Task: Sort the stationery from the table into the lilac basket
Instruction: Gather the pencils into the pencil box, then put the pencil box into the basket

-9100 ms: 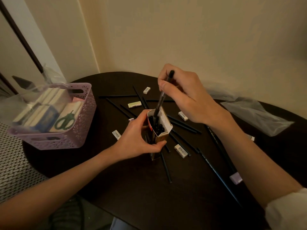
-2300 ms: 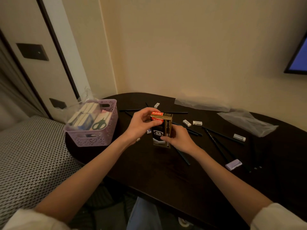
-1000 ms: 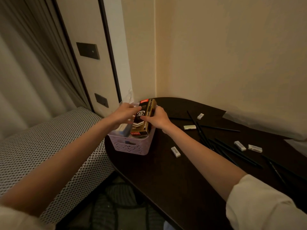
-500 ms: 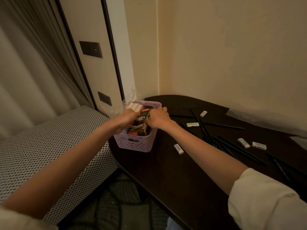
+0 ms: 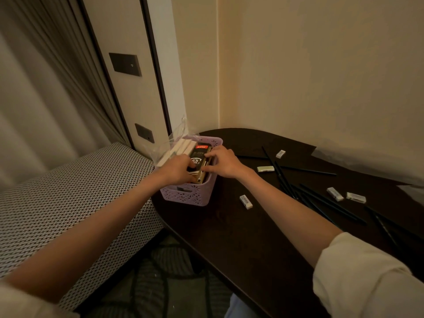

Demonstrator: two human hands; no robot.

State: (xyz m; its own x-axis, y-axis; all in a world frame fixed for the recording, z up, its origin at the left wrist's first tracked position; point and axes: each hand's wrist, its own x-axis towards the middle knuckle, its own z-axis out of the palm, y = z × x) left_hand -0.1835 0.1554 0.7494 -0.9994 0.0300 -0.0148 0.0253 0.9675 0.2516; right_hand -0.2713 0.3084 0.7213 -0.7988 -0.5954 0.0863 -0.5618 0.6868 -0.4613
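Stationery: pen box (image 5: pixel 199 162) lies in lilac basket (image 5: pixel 190 196), frame centre | left hand (image 5: pixel 177 169) and right hand (image 5: pixel 222 162) touch it, grip cannot be told | left on worktop (image 5: pixel 241 230): erasers (image 5: pixel 246 201), black pencils (image 5: pixel 321 200), right of frame

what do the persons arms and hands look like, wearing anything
Both forearms are bare. The right arm has a cream, loose fabric sleeve pushed up near the elbow; a matching sleeve edge shows at the lower left. No rings, watch or gloves show on the left hand or right hand.
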